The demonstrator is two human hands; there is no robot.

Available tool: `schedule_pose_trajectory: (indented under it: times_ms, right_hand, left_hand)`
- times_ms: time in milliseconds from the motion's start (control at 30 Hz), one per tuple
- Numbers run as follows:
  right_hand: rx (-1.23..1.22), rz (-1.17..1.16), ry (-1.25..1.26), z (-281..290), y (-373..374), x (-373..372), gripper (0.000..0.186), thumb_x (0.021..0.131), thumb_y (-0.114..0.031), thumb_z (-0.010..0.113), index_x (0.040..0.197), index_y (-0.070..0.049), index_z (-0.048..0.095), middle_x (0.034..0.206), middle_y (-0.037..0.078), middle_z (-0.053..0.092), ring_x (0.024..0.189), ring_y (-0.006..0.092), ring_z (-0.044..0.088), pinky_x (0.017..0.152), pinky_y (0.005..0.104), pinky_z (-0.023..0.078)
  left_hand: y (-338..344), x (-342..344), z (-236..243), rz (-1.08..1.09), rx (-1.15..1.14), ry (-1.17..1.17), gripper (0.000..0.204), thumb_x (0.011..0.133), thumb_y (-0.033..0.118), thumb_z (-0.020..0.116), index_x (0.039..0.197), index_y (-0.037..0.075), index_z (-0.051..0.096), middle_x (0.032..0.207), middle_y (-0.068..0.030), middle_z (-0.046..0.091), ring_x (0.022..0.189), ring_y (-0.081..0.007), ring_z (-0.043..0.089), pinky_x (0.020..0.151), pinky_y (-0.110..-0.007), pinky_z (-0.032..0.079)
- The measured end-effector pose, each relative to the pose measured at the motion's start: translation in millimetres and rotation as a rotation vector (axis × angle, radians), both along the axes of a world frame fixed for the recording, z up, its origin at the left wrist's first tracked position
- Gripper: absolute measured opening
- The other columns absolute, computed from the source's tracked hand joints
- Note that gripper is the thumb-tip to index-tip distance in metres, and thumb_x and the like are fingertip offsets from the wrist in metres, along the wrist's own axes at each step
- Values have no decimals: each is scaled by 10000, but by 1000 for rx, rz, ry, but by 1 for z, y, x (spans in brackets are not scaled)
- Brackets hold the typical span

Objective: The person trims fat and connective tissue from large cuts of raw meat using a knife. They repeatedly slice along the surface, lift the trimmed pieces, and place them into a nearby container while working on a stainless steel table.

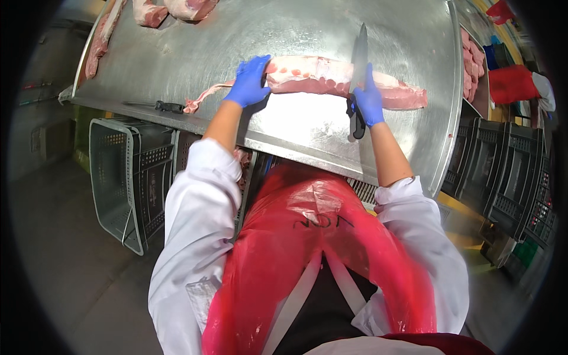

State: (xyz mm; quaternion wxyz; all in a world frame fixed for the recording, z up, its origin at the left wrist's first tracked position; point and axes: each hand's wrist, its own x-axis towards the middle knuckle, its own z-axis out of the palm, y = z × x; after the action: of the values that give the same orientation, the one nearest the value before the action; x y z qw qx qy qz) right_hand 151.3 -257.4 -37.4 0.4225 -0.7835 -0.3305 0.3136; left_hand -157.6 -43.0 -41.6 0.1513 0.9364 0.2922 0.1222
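A long strip of pale pink meat with white fat [307, 76] lies across the steel table [207, 41]. My left hand [248, 83], in a blue glove, grips its left end, fingers curved over it. My right hand [368, 102], also gloved, holds a large knife [359, 56] by its black handle, the blade across the meat near its right part. A thin trimming [192, 105] trails left from the strip. A second knife [168, 106] with a black handle lies near the table's front edge, left of my left hand.
More meat cuts [177, 9] lie along the table's back left. A tray of meat pieces [470, 65] sits beyond the right edge, near red cloths [512, 83]. Grey plastic crates stand below at left [136, 189] and stacked at right [497, 165].
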Motion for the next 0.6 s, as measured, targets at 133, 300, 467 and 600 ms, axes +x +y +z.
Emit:
schedule_pose_trajectory:
  times_ms: [133, 300, 467, 600]
  right_hand:
    - [109, -92, 190, 18, -1, -14, 898, 889, 19, 500, 1662, -230, 119, 955, 92, 639, 634, 152, 610, 564, 299, 534]
    - [110, -24, 492, 25, 33, -48, 875, 931, -1, 484, 1663, -242, 69, 934, 115, 631, 589, 151, 581, 503, 296, 520]
    - [254, 97, -231, -6, -1, -126, 592, 996, -151, 557, 1527, -135, 295, 1096, 130, 648, 794, 203, 674, 660, 362, 571]
    - [56, -5, 380, -19, 50, -101, 262, 991, -236, 582, 1195, -73, 557, 890, 74, 634, 759, 167, 623, 630, 346, 516]
  left_hand:
    - [27, 25, 11, 104, -452, 336, 709, 844, 210, 663, 1489, 53, 415, 1205, -283, 652, 1167, -459, 622, 1019, -492, 480]
    - [2, 67, 107, 64, -414, -418, 403, 876, 207, 655, 1228, 32, 564, 988, -192, 693, 934, -328, 691, 836, -398, 549]
    - [-105, 204, 114, 70, -452, -439, 217, 899, 155, 559, 1083, 53, 613, 1008, -246, 702, 931, -452, 685, 838, -517, 536]
    - [-140, 237, 116, 62, -378, -451, 161, 861, 127, 608, 993, 37, 590, 930, -228, 696, 824, -420, 705, 732, -501, 564]
